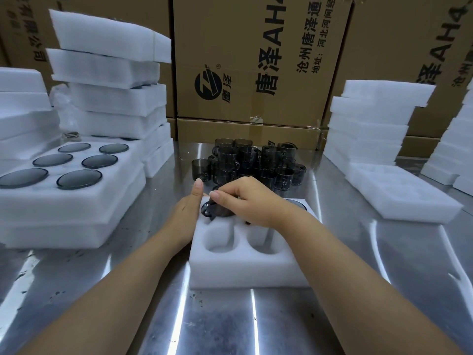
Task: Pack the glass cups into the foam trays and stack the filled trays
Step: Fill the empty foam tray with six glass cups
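The right hand (245, 201) is curled over a smoky glass cup (217, 210), fingertips pinching it from above at the far-left pocket of the foam tray (245, 275). The cup's handle (206, 208) points toward the tray's left edge, and the body looks tilted rather than upright. The fingers hide how deep it sits.

The left hand (189, 208) lies flat with straight fingers against the tray's left wall, holding nothing. It is the nearer hand to the handle.

Seating the cup likely turns on swinging its axis upright over the pocket.

The tray's two near pockets (220, 239) are bare, and another cup (298, 203) sits at its far-right corner. Loose cups (250, 160) cluster just behind the tray, filled trays (76, 201) lie to its left, and empty trays (368, 129) are stacked to its right.
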